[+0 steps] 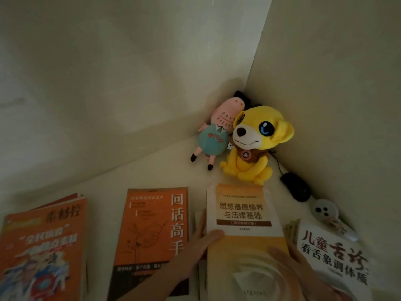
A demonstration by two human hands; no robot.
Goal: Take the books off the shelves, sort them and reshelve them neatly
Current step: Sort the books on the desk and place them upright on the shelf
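Looking down into a dim corner, the view shows a pale, cream-coloured desk meeting two plain walls, the light low and yellowish. Four books lie flat on it in a row, covers up. At the far left is an orange magazine-like book with a busy illustrated cover, resting on other thin volumes. Beside it, apart, lies an orange book with a line drawing and large white characters down its right edge. Next is a white and yellow book with a tan title panel and brown characters. At the right is a white book with large orange and black characters, partly blurred.

The left hand lies along the left edge of the white and yellow book, thumb on its cover, fingers at its side; its grip is closed on that book. The right hand grips the lower right of that book, thumb over the cover.

In the corner behind sit a yellow plush dog and, leaning against it, a pink plush pig in a teal dress. A black computer mouse with its cable lies along the right wall, near a small round white object.
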